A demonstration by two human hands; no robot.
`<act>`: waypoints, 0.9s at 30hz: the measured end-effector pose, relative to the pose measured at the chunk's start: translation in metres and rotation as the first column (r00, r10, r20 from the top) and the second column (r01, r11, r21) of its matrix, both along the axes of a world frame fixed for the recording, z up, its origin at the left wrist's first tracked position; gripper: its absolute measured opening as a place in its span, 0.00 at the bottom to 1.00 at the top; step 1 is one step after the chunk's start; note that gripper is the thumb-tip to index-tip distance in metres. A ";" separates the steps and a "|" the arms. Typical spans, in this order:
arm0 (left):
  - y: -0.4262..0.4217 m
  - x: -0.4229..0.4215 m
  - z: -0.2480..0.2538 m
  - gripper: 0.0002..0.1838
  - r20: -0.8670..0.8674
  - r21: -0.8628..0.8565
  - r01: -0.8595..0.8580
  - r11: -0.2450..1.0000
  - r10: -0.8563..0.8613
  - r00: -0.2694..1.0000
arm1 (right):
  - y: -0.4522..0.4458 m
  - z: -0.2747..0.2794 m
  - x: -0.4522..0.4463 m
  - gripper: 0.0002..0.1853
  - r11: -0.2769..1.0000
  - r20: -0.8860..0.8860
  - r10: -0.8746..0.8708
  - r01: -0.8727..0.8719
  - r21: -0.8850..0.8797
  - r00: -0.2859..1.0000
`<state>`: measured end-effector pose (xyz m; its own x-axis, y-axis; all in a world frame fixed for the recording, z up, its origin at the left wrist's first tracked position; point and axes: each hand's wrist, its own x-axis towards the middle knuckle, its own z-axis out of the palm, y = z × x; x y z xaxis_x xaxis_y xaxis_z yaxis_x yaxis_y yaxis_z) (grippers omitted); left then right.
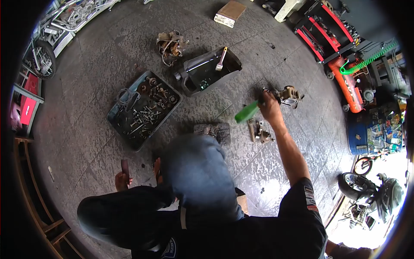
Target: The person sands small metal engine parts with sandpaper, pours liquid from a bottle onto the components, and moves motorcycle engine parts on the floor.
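Note:
At the lower left my left hand (pixel 122 181) is closed around a flat, dark reddish-brown strip (pixel 125 167) that stands up out of the fingers. My right hand (pixel 271 108) reaches out to the right, closed on a bright green object (pixel 247 113) that is smeared by motion, so its kind is unclear. Just beyond those fingers a metal engine part (pixel 290 96) lies on the floor; I cannot tell whether they touch it. Smaller metal parts (pixel 263 135) rest below that hand.
A tray (pixel 115 126) holds bolts, springs and gears. Beside it lies a cut-open plastic container (pixel 202 64) with a paintbrush (pixel 221 59) in it. Farther off are a dirty engine part (pixel 170 44), a block (pixel 230 14), a red tool cart (pixel 321 34) and an orange cylinder (pixel 347 86).

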<state>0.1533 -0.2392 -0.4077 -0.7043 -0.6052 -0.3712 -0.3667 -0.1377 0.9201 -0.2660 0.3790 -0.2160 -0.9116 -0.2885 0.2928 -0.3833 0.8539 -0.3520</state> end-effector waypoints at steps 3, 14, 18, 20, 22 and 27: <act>-0.030 0.036 -0.028 0.22 0.058 0.112 0.051 0.992 -0.058 0.997 | -0.016 0.012 -0.053 0.16 0.999 0.019 -0.046 0.046 -0.006 0.999; 0.009 -0.014 0.034 0.12 -0.137 -0.086 -0.052 0.995 0.040 0.990 | -0.039 -0.041 -0.163 0.24 0.967 0.034 -0.245 0.242 0.075 0.969; 0.036 -0.071 0.080 0.15 -0.024 0.004 -0.057 0.998 0.057 0.998 | -0.031 -0.036 -0.162 0.36 0.986 0.040 -0.166 0.165 0.028 0.985; 0.045 -0.091 0.078 0.16 -0.112 -0.008 0.001 1.000 -0.002 0.994 | -0.027 -0.039 -0.157 0.39 0.980 -0.043 -0.197 0.195 -0.039 0.979; 0.053 -0.106 0.083 0.16 -0.125 -0.032 0.024 0.999 -0.028 0.992 | -0.035 -0.027 -0.127 0.38 0.916 -0.023 -0.371 0.362 -0.171 0.928; 0.053 -0.119 0.066 0.16 -0.244 -0.046 0.100 0.994 -0.108 0.964 | -0.037 -0.030 0.016 0.31 0.686 0.153 -0.044 0.141 -0.714 0.987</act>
<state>0.0344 -0.1861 -0.3412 -0.8311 -0.5328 -0.1595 -0.1391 -0.0785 0.9872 -0.2497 0.3421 -0.2460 -0.9622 0.0554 0.2667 -0.2319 0.3469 -0.9088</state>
